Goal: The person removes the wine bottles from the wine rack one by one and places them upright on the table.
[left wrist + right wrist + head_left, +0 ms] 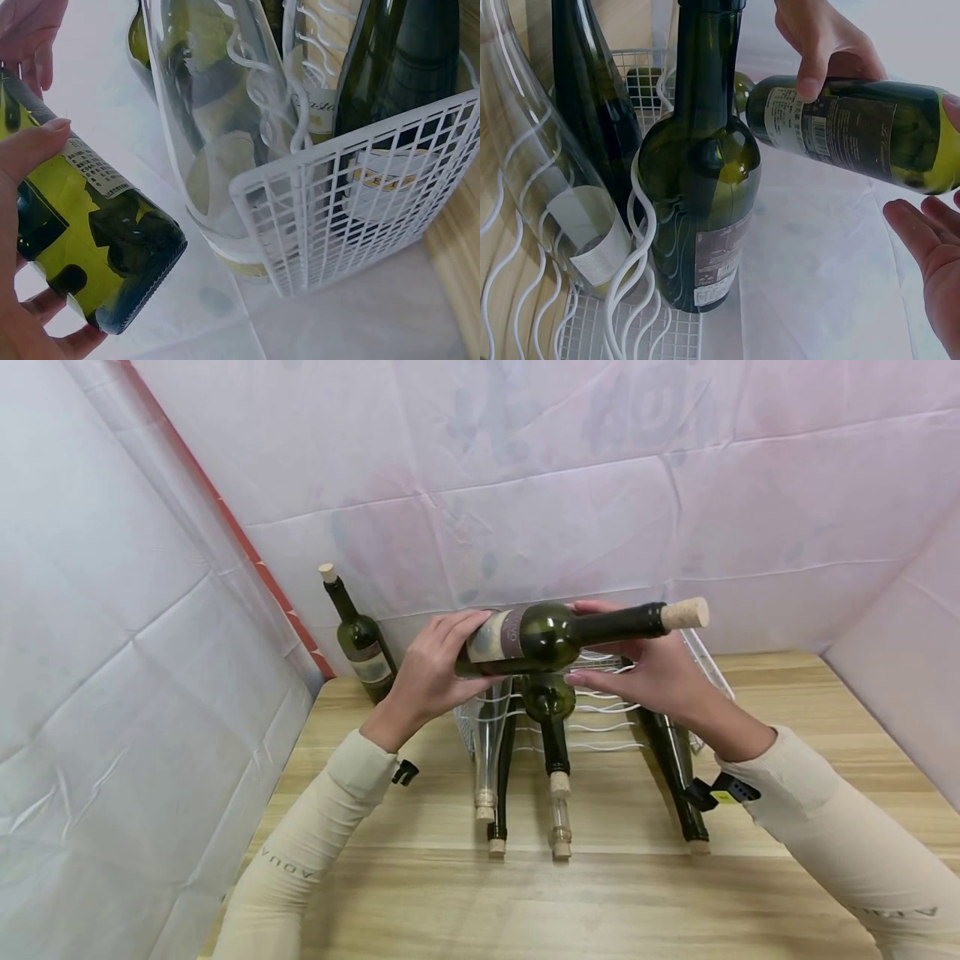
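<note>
The person's left hand (431,664) gripped a corked green bottle (551,635) near its base, thumb on one side, fingers round the other. It was held sideways above a white wire rack (708,662), cork (686,612) at three o'clock. The right hand (663,672) spread thumb and fingers wide about its shoulder; I couldn't tell how firmly they touched. Racked bottles (555,743) pointed towards six o'clock; another bottle (366,652) stood at ten.

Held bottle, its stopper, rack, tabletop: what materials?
Held bottle: green glass, glossy; translucent with sharp highlights.
Stopper: likely cork; tan, matte.
Rack: probably coated metal; smooth white wavy wires and mesh.
Tabletop: wood or wood-look laminate; grain shows, can't tell which.
</note>
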### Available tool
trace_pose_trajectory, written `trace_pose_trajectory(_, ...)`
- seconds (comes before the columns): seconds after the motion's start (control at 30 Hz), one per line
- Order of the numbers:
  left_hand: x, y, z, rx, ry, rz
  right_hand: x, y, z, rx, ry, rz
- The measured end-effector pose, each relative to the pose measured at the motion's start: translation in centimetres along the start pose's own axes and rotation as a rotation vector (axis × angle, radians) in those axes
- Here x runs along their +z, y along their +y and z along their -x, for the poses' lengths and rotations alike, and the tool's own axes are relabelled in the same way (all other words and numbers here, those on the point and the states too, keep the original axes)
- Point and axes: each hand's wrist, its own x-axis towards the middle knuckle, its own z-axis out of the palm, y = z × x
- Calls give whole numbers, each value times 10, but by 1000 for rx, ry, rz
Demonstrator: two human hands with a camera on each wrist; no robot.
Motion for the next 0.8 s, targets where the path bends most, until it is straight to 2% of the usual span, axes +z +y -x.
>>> trace_pose_trajectory(0.07, 0, -2, 2, -18, 3, 7, 0, 2, 0, -18, 2, -21)
trace_pose_trajectory(0.17, -1, -6, 4, -32, 8, -3, 0, 4, 1, -42, 2, 9)
trace_pose_trajectory(0.37, -4, -12, 8, -62, 22, -24, -1, 9, 4, -51, 9, 250)
trace_pose_trajectory(0.47, -5, -15, 11, -87, 23, -23, -2, 14, 6, -121, 4, 366)
trace_pose_trajectory(0.6, -6, -20, 15, -119, 18, -13, -3, 22, 8, -235, -13, 454)
trace_pose_trajectory(0.8, -6, -29, 22, -169, 29, 22, -2, 35, 13, -314, -77, 545)
